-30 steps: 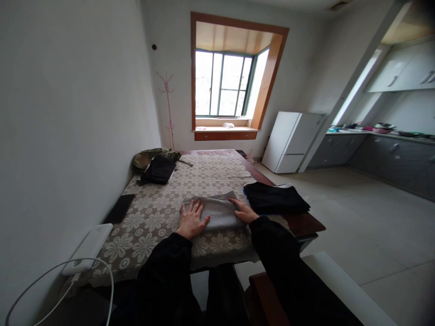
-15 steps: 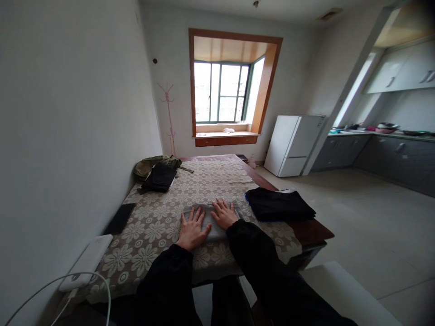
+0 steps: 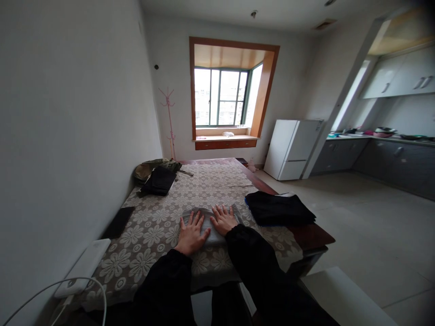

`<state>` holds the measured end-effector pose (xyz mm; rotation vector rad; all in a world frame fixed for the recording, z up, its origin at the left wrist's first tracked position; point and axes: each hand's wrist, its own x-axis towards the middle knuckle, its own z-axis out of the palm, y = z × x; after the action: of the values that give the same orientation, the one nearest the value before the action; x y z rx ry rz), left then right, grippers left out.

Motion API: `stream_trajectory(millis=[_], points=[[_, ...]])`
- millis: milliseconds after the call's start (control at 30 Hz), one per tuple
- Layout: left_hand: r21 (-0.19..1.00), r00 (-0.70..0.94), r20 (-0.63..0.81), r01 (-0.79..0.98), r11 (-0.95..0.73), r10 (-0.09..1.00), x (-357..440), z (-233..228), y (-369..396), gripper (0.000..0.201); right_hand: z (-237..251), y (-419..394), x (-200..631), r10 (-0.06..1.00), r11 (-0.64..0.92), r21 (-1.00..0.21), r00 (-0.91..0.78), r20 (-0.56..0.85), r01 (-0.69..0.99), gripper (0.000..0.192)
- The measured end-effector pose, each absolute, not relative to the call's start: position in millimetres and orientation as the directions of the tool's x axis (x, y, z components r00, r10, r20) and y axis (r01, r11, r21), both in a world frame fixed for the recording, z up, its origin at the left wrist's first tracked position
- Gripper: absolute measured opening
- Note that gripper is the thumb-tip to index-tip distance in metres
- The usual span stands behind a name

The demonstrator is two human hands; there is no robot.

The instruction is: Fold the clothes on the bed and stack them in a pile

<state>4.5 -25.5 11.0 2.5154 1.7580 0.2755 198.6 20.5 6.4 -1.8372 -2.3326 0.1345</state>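
Observation:
A folded grey cloth (image 3: 215,235) lies on the flowered tablecloth (image 3: 152,235) near the front edge of the table. Flat on its left part rests my left hand (image 3: 192,233), fingers spread. My right hand (image 3: 224,220) presses on its upper right part, fingers stretched out and palm down. Neither hand grips anything. The hands cover much of the cloth, so its exact kind cannot be made out. To the right sits a stack of folded black clothes (image 3: 278,209).
A black phone-like slab (image 3: 118,222) and a white power bank (image 3: 83,267) with a cable lie along the left wall. Farther back are a black pouch (image 3: 159,181) and a green bag (image 3: 144,168). A white stool (image 3: 343,294) stands at lower right, a fridge (image 3: 288,149) beyond.
The camera view has tilted slightly upward, so the scene sits a little lower. Both hands stay flat on the grey cloth with hardly any movement.

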Motion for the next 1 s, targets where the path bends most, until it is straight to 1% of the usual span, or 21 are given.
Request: stream_trajectory(millis=[333,667,800,1000], points=[[0.165,0.328,0.103,0.925,-0.341,0.939,2.8,9.4,-23.0,0.071,7.1,20.1,198.3,0.972,0.233,-0.170,-0.225,0.064,0.958,0.065],[0.217,0.311,0.068,0.923,-0.319,0.948,-1.2,11.8,-21.0,0.076,7.4,19.5,198.4,0.970,0.239,-0.179,-0.227,0.083,0.954,0.063],[0.208,0.318,0.070,0.923,-0.325,0.946,-1.3,9.6,-20.7,0.078,7.4,20.2,198.8,0.970,0.240,-0.191,-0.230,0.076,0.952,0.063],[0.154,0.321,0.081,0.931,-0.330,0.944,1.2,7.7,-21.4,0.075,7.0,21.3,198.9,0.971,0.237,-0.199,-0.228,0.066,0.951,0.063]])
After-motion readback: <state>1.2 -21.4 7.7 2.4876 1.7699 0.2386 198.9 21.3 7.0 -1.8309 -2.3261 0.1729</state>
